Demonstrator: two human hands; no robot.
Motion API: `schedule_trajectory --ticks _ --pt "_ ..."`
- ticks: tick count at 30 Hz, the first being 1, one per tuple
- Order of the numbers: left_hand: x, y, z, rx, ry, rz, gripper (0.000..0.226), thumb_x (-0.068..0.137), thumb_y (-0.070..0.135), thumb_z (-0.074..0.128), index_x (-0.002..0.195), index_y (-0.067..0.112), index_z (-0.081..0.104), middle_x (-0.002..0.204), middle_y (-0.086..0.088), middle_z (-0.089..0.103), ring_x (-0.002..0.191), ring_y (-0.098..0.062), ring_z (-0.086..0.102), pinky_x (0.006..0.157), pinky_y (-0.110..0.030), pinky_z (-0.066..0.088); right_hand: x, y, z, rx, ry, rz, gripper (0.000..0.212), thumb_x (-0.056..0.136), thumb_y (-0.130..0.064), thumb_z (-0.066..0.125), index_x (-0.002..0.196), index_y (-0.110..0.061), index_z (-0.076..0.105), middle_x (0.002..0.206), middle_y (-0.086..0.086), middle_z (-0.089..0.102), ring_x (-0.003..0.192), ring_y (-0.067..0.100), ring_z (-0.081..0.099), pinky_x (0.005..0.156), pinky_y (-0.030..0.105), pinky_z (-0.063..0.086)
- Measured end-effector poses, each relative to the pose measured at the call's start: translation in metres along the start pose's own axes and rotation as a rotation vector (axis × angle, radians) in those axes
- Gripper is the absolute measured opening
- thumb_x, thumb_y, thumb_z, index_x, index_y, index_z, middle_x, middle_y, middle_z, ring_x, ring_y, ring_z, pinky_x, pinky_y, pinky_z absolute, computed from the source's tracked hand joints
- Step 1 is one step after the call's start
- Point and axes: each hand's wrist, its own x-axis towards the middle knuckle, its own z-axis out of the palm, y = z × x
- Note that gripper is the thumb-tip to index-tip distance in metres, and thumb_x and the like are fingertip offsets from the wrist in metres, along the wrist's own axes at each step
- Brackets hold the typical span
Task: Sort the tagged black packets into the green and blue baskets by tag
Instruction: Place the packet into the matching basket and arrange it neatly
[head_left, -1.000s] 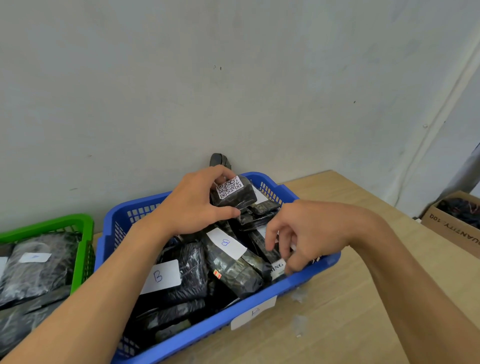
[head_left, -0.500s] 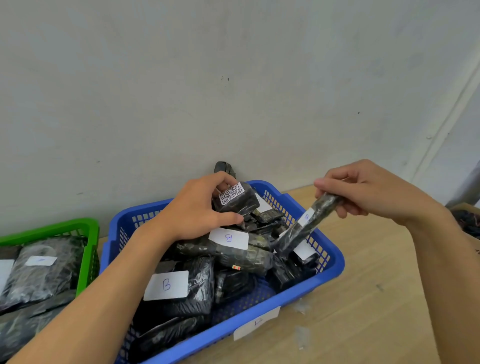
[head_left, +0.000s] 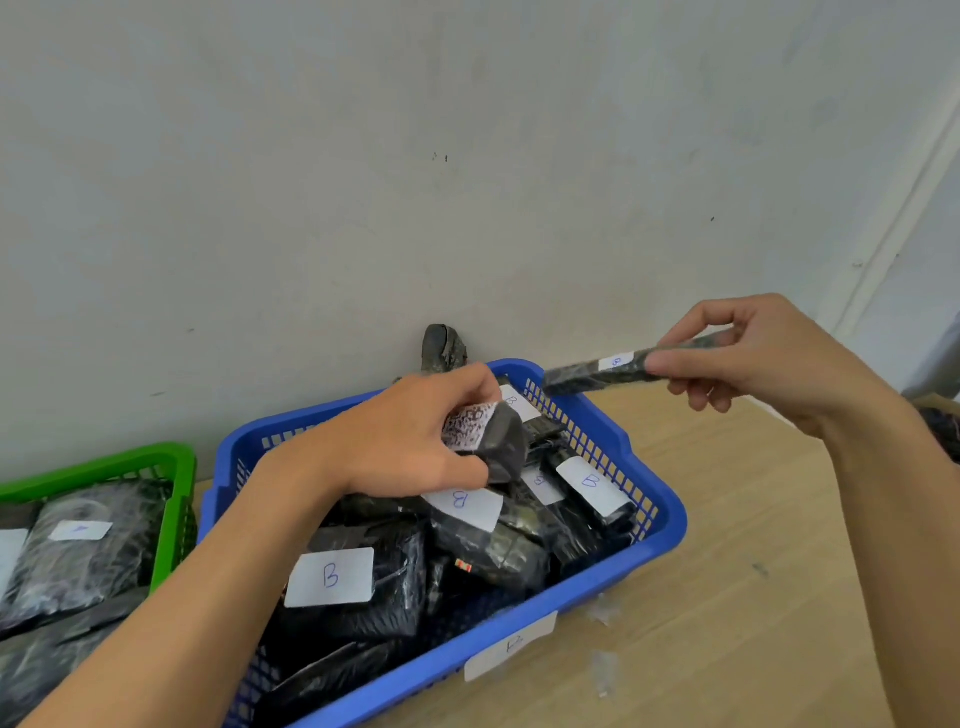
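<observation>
The blue basket (head_left: 660, 499) sits in the middle, piled with several black packets tagged B, such as one at the front (head_left: 358, 587). My left hand (head_left: 410, 436) grips a dark packet with a QR label (head_left: 498, 436) over the pile. My right hand (head_left: 769, 358) pinches a long black packet with a small white tag (head_left: 592, 371), held in the air above the basket's far right corner. The green basket (head_left: 171, 499) at the left holds black packets with white tags (head_left: 78, 540).
A pale wall rises right behind the baskets. A dark object (head_left: 441, 348) stands against it behind the blue basket. The wooden table (head_left: 727, 597) stretches to the right. A cardboard box (head_left: 940, 415) with dark items shows at the right edge.
My right hand has pulled a long packet out of the blue basket and raised it up and to the right. My left hand has stayed on the QR-labelled packet.
</observation>
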Motion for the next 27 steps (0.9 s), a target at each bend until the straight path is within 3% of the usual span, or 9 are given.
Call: schedule_trajectory --ticks 3,6,11,15,19,24,27 --pt "-0.002 0.017 0.009 0.093 -0.142 -0.002 0.049 0.070 0.033 0.085 0.100 0.032 0.047 0.087 0.008 0.063 0.071 -0.004 0.054 0.062 -0.024 0.045 -0.001 0.003 -0.007 -0.008 -0.006 0.025 0.050 0.050 -0.025 0.098 0.086 0.000 0.073 0.068 0.019 0.074 0.051 0.021 0.067 0.048 0.024 0.056" --pt "0.004 0.027 0.022 0.249 -0.284 0.012 0.073 0.060 0.031 0.099 0.105 0.031 0.042 0.095 0.014 0.054 0.073 0.003 0.051 0.058 -0.015 0.038 0.000 0.004 -0.008 0.017 0.038 0.000 0.048 0.062 -0.020 0.096 0.088 0.009 0.068 0.072 0.020 0.075 0.055 0.022 0.069 0.051 0.026 0.058" --pt "0.008 0.029 0.020 0.501 -0.404 0.014 0.100 0.055 0.030 0.100 0.128 0.037 0.033 0.114 0.020 0.036 0.090 -0.006 0.042 0.060 -0.014 0.031 0.003 0.004 -0.006 -0.003 0.108 -0.110 0.039 0.073 -0.020 0.093 0.082 0.007 0.066 0.063 0.006 0.067 0.059 0.016 0.062 0.054 0.022 0.055" --pt "-0.008 0.022 0.003 0.321 -0.247 0.076 0.073 0.056 0.027 0.100 0.109 0.032 0.050 0.109 0.016 0.055 0.096 -0.008 0.055 0.078 -0.025 0.048 0.002 0.002 -0.006 -0.019 0.100 -0.153 0.028 0.077 -0.013 0.090 0.084 0.003 0.068 0.070 0.009 0.071 0.061 0.018 0.063 0.057 0.024 0.056" --pt "-0.027 0.005 -0.030 0.106 0.021 0.072 0.071 0.051 0.034 0.103 0.108 0.025 0.062 0.099 0.008 0.071 0.088 -0.010 0.068 0.075 -0.028 0.054 -0.002 -0.001 -0.008 -0.040 0.044 -0.189 0.014 0.080 -0.009 0.087 0.088 -0.011 0.076 0.078 0.010 0.077 0.064 0.016 0.068 0.063 0.025 0.060" --pt "-0.041 -0.018 -0.055 0.084 0.317 0.030 0.073 0.052 0.060 0.092 0.110 0.028 0.060 0.092 0.012 0.069 0.079 -0.005 0.064 0.068 -0.027 0.046 -0.009 -0.013 0.015 -0.242 -0.314 -0.243 0.027 0.071 -0.005 0.093 0.083 -0.026 0.080 0.079 0.000 0.078 0.069 0.007 0.067 0.067 0.016 0.051" --pt "-0.049 -0.032 -0.047 0.082 0.324 0.004 0.073 0.051 0.061 0.094 0.108 0.030 0.061 0.091 0.015 0.069 0.078 -0.001 0.063 0.067 -0.015 0.044 -0.013 -0.020 0.047 -0.355 -0.482 -0.236 0.024 0.064 -0.028 0.092 0.084 -0.034 0.079 0.079 -0.008 0.078 0.069 0.005 0.069 0.068 0.023 0.052"
